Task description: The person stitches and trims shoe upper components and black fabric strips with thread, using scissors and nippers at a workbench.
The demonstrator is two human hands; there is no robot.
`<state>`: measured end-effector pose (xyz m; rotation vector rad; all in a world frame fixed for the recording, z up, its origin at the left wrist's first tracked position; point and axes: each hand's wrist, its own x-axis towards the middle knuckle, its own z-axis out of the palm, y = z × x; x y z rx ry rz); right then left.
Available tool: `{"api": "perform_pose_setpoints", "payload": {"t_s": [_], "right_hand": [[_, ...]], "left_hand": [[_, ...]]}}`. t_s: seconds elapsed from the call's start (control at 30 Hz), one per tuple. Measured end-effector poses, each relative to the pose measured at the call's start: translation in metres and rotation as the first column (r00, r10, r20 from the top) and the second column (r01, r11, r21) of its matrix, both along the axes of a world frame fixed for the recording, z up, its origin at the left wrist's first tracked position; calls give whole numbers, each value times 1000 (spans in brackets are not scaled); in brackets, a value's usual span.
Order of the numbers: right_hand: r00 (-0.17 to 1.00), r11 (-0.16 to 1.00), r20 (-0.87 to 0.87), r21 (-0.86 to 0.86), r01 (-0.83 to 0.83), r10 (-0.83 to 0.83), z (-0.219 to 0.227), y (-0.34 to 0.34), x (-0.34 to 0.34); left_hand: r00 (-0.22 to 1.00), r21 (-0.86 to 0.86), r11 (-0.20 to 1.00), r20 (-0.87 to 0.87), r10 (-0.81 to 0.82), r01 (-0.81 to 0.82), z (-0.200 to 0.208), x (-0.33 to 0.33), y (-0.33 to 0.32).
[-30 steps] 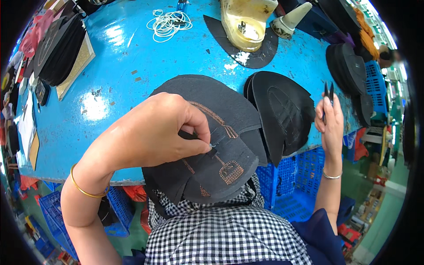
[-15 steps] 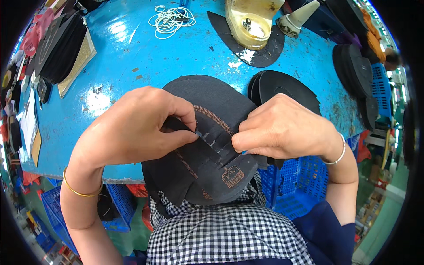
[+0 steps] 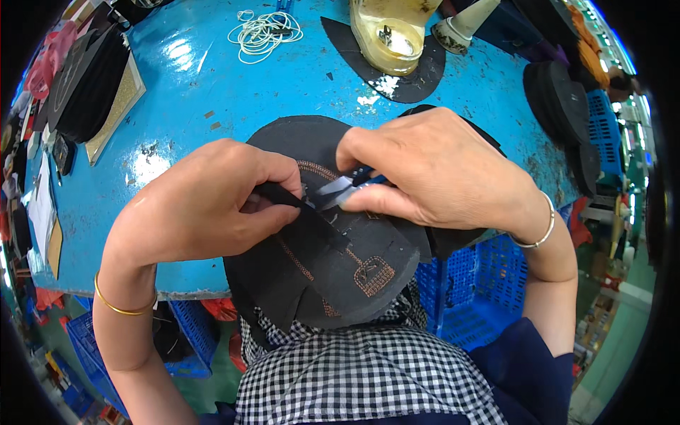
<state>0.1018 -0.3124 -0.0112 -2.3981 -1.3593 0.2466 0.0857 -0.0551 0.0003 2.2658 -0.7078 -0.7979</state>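
Note:
Propped between the table edge and my lap is a black fabric shoe upper piece with orange-brown stitching. My left hand pinches a black strip of it between thumb and fingers, lifting it from the piece. In my right hand is a pair of small thread snips, with dark blue handles and metal blades. The blades are slightly smeared by motion and point left, close beside the strip. Whether they touch it I cannot tell.
More black pieces lie stacked behind my right hand. A yellowed plastic container, a cone and a coil of white cord are on the blue table. Blue crates stand below the table edge.
My right hand has lifted and turned, and the snips' blades now show between its thumb and fingers, toward the strip. My left hand keeps its pinch, shifted slightly left.

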Motion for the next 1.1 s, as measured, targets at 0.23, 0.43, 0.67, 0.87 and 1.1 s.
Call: {"api": "perform_pose_setpoints", "payload": {"t_s": [0.23, 0.43, 0.67, 0.87, 1.1], "right_hand": [[995, 993, -31, 70, -93, 96, -7, 15, 8], [995, 991, 96, 132, -14, 2, 17, 16, -52], [826, 984, 538, 48, 170, -169, -23, 56, -124], [856, 971, 458, 109, 212, -238, -46, 93, -108], [692, 513, -28, 650, 561, -721, 4, 21, -92]], "left_hand": [[999, -1, 1000, 33, 14, -14, 0, -1, 4], [997, -261, 963, 18, 73, -65, -24, -2, 9], [924, -345, 880, -313, 219, -325, -26, -13, 28], [862, -633, 587, -401, 310, -506, -72, 9, 72], [685, -762, 82, -524, 505, -643, -115, 34, 107]]}}
